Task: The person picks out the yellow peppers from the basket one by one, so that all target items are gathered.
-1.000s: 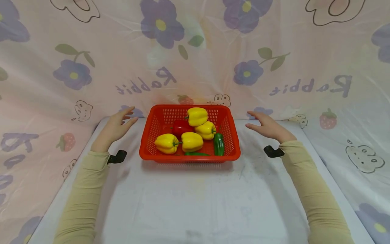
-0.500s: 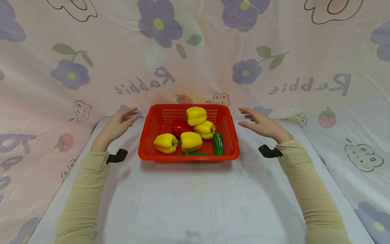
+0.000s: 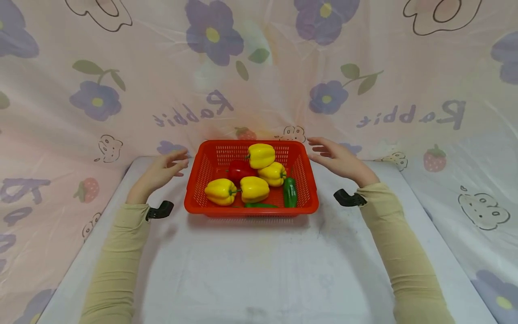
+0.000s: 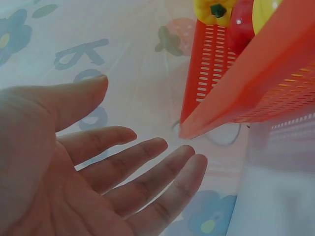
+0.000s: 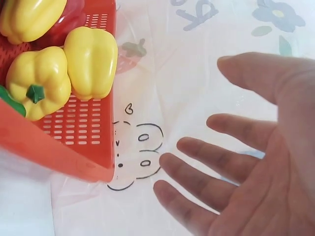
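Observation:
A red plastic basket (image 3: 251,210) with slotted walls stands toward the back of the table. Inside lie several yellow bell peppers (image 3: 254,189), a red pepper (image 3: 240,171), and a green pepper (image 3: 290,192) by the right wall; another green piece (image 3: 261,205) is partly hidden by the front rim. My left hand (image 3: 159,173) hovers just left of the basket, fingers extended and holding nothing. Over on the right, my right hand (image 3: 340,158) is raised close to the basket's right rim, its fingers spread and apart in the right wrist view. In both wrist views a gap separates fingertips and basket.
A white-covered table (image 3: 259,265) stretches in front of the basket. Behind and at both sides hangs a printed curtain (image 3: 267,90) with flowers, strawberries and rabbits. Black wrist mounts (image 3: 349,198) stick out inward from both sleeves.
Both hands have moved inward toward the basket, the right one farther than the left. The basket and the peppers stay where they were.

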A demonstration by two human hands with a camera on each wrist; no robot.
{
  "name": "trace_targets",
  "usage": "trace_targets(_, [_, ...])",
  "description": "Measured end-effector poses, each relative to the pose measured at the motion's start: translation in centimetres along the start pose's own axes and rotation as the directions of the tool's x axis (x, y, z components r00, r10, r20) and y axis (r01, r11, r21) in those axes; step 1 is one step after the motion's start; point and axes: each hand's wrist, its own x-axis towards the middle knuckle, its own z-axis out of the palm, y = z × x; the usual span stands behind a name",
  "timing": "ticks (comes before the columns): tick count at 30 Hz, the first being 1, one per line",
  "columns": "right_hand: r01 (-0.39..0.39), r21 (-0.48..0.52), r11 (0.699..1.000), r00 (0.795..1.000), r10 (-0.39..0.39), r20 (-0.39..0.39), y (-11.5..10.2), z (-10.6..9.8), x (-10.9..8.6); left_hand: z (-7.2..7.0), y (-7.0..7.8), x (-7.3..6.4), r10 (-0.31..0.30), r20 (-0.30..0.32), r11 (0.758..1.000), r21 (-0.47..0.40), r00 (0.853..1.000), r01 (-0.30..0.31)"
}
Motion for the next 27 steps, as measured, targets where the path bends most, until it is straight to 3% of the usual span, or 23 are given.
trace_targets(13, [0.005,0.056,0.998,1.000,-0.006,0.011,-0.2,1.3,1.6,1.0,-0.3,0.3,-0.003,0.037,0.994,-0.111,0.999,0.007])
trace_targets(19, [-0.010,0.102,0.995,1.000,0.008,0.020,-0.1,2.1,2.6,1.1,-0.4,0.3,-0.032,0.035,0.995,-0.095,0.999,0.035])
trace_targets(27, [-0.048,0.078,0.996,0.998,0.046,0.032,-0.1,2.8,3.6,1.5,-0.8,0.4,-0.043,0.036,0.998,-0.049,0.998,0.045])
